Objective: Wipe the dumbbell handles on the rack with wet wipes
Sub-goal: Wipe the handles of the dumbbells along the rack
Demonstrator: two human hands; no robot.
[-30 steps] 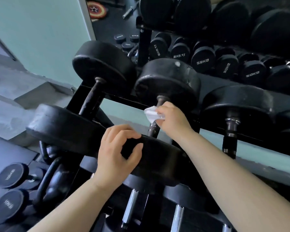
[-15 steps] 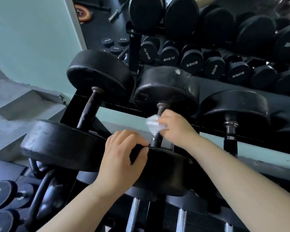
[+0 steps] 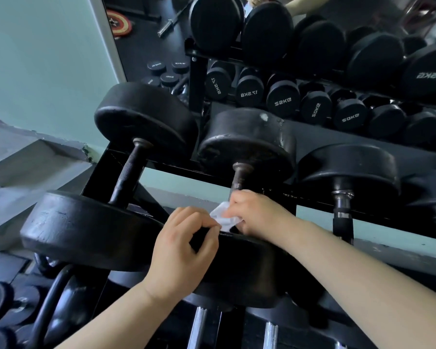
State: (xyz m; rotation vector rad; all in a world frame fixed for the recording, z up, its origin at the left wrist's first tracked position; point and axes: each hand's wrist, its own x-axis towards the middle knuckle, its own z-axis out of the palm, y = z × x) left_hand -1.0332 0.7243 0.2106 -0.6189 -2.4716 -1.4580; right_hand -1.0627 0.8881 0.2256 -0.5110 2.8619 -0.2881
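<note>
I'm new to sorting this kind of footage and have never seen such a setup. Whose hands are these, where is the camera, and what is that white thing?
There is no machine here. A person wears one wide-angle camera on the head, so the single picture looks forward and down at their own two bare arms. In front stands a black rack with black dumbbells lying side by side on it. The right hand has a white wet wipe in its grip, low on the dark handle of the middle dumbbell, close to its near end. The left hand curls over the rim of that near end, apparently to steady it. No hand touches the left dumbbell.
</note>
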